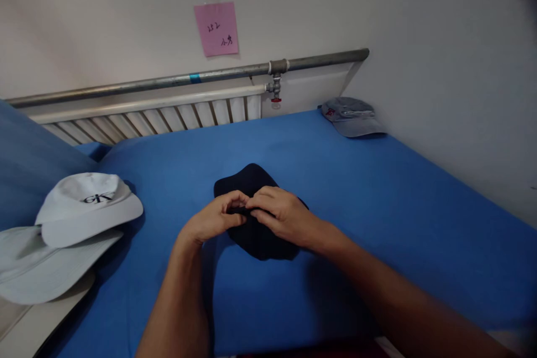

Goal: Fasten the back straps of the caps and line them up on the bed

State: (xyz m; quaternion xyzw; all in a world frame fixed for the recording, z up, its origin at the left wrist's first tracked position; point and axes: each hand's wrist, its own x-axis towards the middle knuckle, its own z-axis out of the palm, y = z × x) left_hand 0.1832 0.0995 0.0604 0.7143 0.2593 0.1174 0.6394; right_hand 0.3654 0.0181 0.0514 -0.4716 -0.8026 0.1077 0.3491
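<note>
Black cap (260, 240), one, dark crown and brim: lies near the middle of the blue cloth (335, 179), under and between both hands. Left hand (220, 213): thumb and fingers pinch a narrow dark part of the cap, which could be a strap or an edge; which one cannot be told. Right hand (277, 210): thumb and fingers pinch the same dark part, fingertips meeting those of the left.

Caps at left, three, overlapping in a stack: white cap (84, 198) on top, with black lettering on the crown; pale cap (50, 274) beneath it; beige cap (46, 316) lowest, cut by the picture's edge. Grey cap (352, 114), one, with a red mark: sits at the far right corner of the cloth, beside the wall (440, 78).

Fixtures behind: white radiator (168, 118), metal pipe (142, 85) above it, red-handled valve (276, 88), pink note (216, 31) with handwriting.
</note>
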